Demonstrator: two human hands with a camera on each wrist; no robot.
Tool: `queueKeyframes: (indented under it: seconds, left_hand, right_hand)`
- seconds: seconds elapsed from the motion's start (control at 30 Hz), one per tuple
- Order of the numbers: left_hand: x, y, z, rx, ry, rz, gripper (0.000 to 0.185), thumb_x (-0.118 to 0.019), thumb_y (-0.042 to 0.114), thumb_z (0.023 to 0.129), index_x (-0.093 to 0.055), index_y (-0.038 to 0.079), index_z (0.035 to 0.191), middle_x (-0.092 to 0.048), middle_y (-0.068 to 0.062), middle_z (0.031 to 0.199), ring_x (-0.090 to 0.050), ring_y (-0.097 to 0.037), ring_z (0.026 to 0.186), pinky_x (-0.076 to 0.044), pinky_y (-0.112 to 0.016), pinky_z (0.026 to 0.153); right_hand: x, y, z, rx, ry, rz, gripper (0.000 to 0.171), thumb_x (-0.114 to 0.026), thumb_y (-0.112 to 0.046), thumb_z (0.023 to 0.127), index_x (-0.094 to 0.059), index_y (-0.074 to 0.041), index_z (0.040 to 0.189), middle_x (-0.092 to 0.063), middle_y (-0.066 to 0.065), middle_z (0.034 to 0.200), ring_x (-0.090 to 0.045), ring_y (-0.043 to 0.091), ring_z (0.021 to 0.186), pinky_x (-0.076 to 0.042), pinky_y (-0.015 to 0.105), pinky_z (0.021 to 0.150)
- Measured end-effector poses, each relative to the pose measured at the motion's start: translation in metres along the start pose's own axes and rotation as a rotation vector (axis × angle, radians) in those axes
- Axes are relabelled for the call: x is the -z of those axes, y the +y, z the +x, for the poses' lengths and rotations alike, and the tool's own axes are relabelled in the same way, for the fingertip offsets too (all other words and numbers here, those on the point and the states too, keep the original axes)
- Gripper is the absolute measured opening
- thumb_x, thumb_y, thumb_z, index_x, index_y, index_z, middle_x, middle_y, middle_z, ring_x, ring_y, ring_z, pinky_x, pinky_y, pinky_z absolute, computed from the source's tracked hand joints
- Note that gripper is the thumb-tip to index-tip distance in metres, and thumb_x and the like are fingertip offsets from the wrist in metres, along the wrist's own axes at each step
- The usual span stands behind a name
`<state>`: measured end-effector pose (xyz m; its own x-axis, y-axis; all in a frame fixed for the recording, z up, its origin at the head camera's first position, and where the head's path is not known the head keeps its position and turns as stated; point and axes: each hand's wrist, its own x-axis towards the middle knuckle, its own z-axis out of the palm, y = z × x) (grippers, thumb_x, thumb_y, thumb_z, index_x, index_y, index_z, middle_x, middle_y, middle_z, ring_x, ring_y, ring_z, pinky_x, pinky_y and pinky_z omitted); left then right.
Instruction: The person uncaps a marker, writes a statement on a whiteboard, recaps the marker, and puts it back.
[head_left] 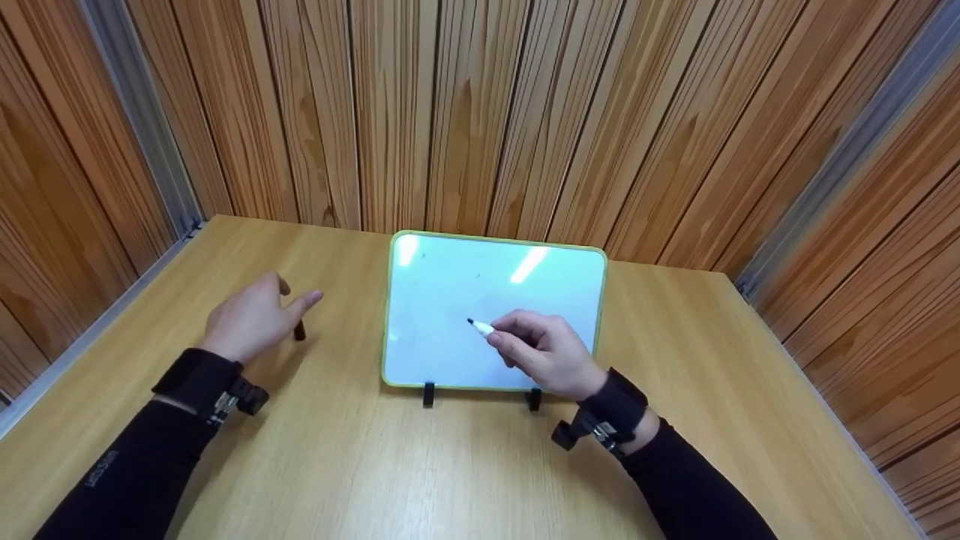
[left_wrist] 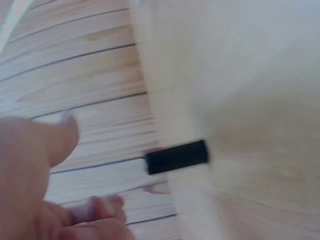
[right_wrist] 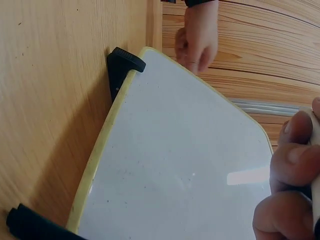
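My right hand [head_left: 551, 352] pinches a white marker [head_left: 482, 328] with its dark tip bare, in front of a small whiteboard [head_left: 442, 322]. The tip points left; whether it touches the board I cannot tell. At the left, my left hand [head_left: 255, 315] hovers over the table with thumb stretched out and fingers loosely bent. Close by its thumb is a short black cylinder [left_wrist: 177, 157], apart from the fingers in the left wrist view. From the head, the thumb partly hides this cylinder [head_left: 300, 331]. A few dark specks dot the whiteboard's surface.
Two black stand feet [head_left: 428, 395] hold the yellow-green-rimmed board tilted up on the wooden table [head_left: 360, 465]. Wood-patterned panels [head_left: 465, 112] close off the back and both sides, with grey metal strips [head_left: 139, 105] at the corners.
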<state>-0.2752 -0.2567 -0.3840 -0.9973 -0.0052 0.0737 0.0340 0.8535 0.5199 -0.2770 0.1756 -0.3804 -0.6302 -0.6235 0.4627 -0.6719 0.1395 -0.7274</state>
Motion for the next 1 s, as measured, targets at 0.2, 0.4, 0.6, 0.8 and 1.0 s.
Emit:
queueKeyframes:
  seconds: [0.2,0.4,0.6,0.8,1.0]
  left_hand:
    - [0.001,0.026,-0.005,-0.071,0.098,-0.147,0.075,-0.055,0.071,0.109,-0.066,-0.001,0.128,-0.068,-0.009,0.09,-0.062,-0.023,0.07,-0.047,-0.037,0.06]
    - [-0.008,0.054,-0.009,-0.241,0.038,-0.43,0.045,-0.069,0.049,0.111,-0.072,0.004,0.116,-0.064,-0.008,0.092,-0.058,-0.024,0.081,-0.048,-0.033,0.069]
    - [-0.023,0.073,-0.015,-0.378,-0.079,-0.589,0.024,-0.073,0.029,0.111,-0.072,0.005,0.113,-0.069,-0.011,0.097,-0.062,-0.025,0.084,-0.051,-0.029,0.072]
    - [-0.038,0.086,-0.021,-0.451,-0.225,-0.63,0.024,-0.072,0.028,0.111,-0.07,0.006,0.118,-0.071,-0.009,0.109,-0.066,-0.028,0.098,-0.056,-0.032,0.084]
    - [-0.05,0.091,-0.024,-0.508,-0.313,-0.638,0.022,-0.073,0.025,0.11,-0.07,0.004,0.117,-0.069,-0.008,0.108,-0.068,-0.03,0.096,-0.054,-0.03,0.082]
  right_hand:
    - [-0.006,-0.001,0.005,-0.006,-0.017,0.008,0.013,-0.07,-0.004,0.11,-0.076,0.006,0.116,-0.071,0.01,0.082,-0.055,0.018,0.062,-0.042,0.021,0.056]
    - [-0.011,-0.001,0.008,0.004,-0.02,0.009,0.01,-0.072,-0.004,0.108,-0.078,0.0,0.114,-0.073,0.021,0.085,-0.062,0.039,0.067,-0.045,0.021,0.06]
    - [-0.016,-0.002,0.011,0.017,-0.038,0.035,0.009,-0.073,-0.004,0.108,-0.078,0.0,0.114,-0.072,0.025,0.085,-0.062,0.042,0.067,-0.043,0.021,0.059]
    - [-0.022,0.0,0.013,0.015,-0.061,0.03,0.009,-0.076,-0.006,0.107,-0.079,-0.002,0.114,-0.074,0.023,0.087,-0.064,0.03,0.068,-0.049,0.022,0.062]
    - [-0.029,0.003,0.013,0.02,-0.086,0.031,0.009,-0.078,-0.007,0.105,-0.079,-0.003,0.113,-0.075,0.018,0.086,-0.059,0.009,0.069,-0.047,0.022,0.06]
